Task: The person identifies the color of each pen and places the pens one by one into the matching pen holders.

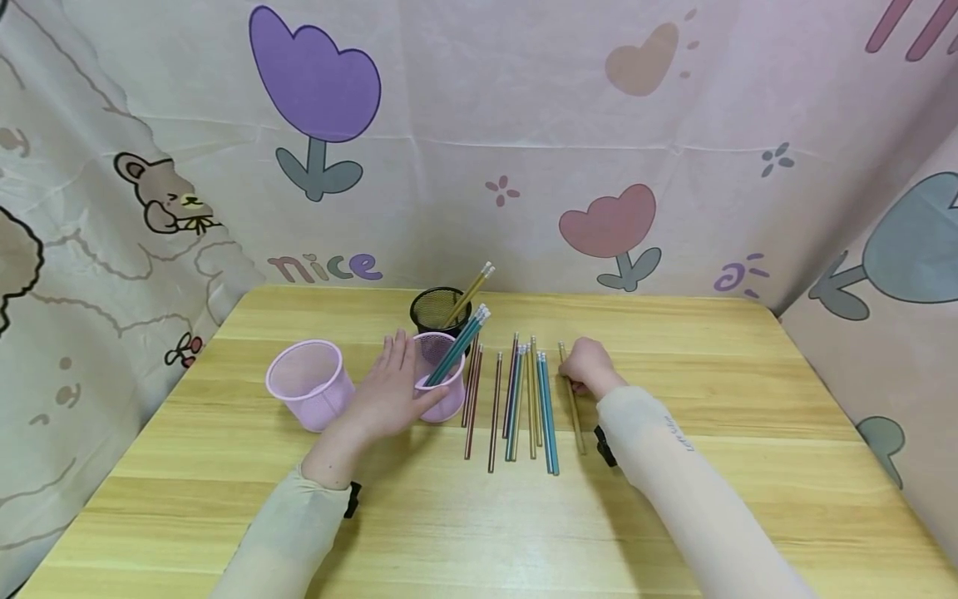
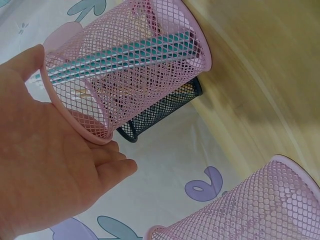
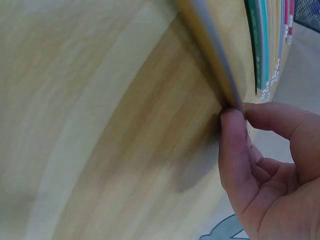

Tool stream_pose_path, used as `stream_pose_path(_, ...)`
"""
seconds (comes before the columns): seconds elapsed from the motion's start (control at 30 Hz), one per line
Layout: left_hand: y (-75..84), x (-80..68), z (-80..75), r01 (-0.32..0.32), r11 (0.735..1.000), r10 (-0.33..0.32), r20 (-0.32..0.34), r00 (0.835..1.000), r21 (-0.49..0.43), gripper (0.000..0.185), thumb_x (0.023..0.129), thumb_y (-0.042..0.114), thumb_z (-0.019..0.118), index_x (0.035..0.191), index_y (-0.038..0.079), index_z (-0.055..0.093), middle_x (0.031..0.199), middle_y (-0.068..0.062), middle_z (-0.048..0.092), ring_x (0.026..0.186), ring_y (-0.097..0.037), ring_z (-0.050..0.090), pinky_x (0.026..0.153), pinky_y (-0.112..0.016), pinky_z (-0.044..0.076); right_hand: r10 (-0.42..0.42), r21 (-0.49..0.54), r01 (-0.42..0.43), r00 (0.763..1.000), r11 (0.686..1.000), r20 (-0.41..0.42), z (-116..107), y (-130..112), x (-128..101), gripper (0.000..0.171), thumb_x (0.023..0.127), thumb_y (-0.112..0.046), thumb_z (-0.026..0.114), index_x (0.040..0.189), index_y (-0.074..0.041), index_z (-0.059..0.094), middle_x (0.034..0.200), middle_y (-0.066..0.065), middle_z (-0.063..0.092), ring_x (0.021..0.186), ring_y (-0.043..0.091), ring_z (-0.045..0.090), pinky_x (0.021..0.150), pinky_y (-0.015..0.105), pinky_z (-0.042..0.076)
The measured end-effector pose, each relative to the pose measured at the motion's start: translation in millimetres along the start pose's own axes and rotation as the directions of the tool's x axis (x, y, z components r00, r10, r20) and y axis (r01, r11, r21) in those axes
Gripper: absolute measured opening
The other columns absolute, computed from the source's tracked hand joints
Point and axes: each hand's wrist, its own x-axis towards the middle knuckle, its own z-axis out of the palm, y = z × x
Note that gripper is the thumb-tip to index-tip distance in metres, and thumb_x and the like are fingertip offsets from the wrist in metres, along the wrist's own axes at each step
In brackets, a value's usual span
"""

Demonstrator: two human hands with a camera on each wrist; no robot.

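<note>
My left hand (image 1: 389, 395) rests against the rim of a pink mesh pen cup (image 1: 441, 405), its thumb along the near side and its fingers extended past the left side. Several teal pencils (image 1: 458, 348) lean inside that cup; in the left wrist view the teal pencils (image 2: 125, 54) show through the mesh. With thumb and forefinger my right hand (image 1: 593, 366) pinches a gold pencil (image 1: 575, 416) near its eraser end. In the right wrist view this pencil (image 3: 212, 52) slants close over the wooden table (image 3: 100, 125).
Loose teal, gold and dark red pencils (image 1: 524, 408) lie in a row between my hands. A second pink mesh cup (image 1: 310, 391) stands left of my left hand. Behind, a black mesh cup (image 1: 430, 312) holds gold pencils (image 1: 470, 293). A printed cloth (image 1: 464, 100) hangs at the back.
</note>
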Motion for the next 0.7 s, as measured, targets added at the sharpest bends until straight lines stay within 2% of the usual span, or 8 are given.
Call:
stream_pose_path(0.13,0.1,-0.2,-0.4,0.002,1.0,-0.002,0.005,1.0,-0.003,0.091,0.092,0.053,0.046,0.145,-0.011,0.008,0.153,-0.027,-0.006,0.142,-0.043,-0.003,0.117,-0.051,0.01,0.028,0.092,-0.03,0.999,0.995,0.022,-0.4,5.7,5.5,0.013,0.085,-0.003,0.059,0.075,0.005,0.058,0.051,0.004,0.05,0.042,0.013,0.054,0.049,0.027,0.056)
stream_pose_path(0.33,1.0,-1.1,-0.9,-0.003,1.0,0.003,0.002,1.0,-0.002,0.091,0.092,0.052,0.047,0.145,-0.012,0.008,0.153,-0.028,-0.006,0.142,-0.044,-0.003,0.117,-0.051,0.011,0.036,0.168,-0.045,0.998,0.985,0.057,-2.1,12.4,11.7,0.013,0.086,-0.004,0.058,0.078,0.007,0.058,0.053,0.006,0.054,0.042,0.012,0.056,0.05,0.027,0.056)
stream_pose_path(0.7,0.5,-1.0,-0.8,0.001,1.0,-0.001,0.002,1.0,-0.001,0.091,0.092,0.052,0.046,0.145,-0.012,0.008,0.153,-0.028,-0.005,0.142,-0.043,-0.003,0.117,-0.05,0.008,0.006,0.364,-0.049,0.993,0.93,0.118,-19.3,7.7,0.3,0.016,0.086,-0.003,0.052,0.073,0.004,0.057,0.054,0.003,0.056,0.044,0.009,0.058,0.055,0.026,0.058)
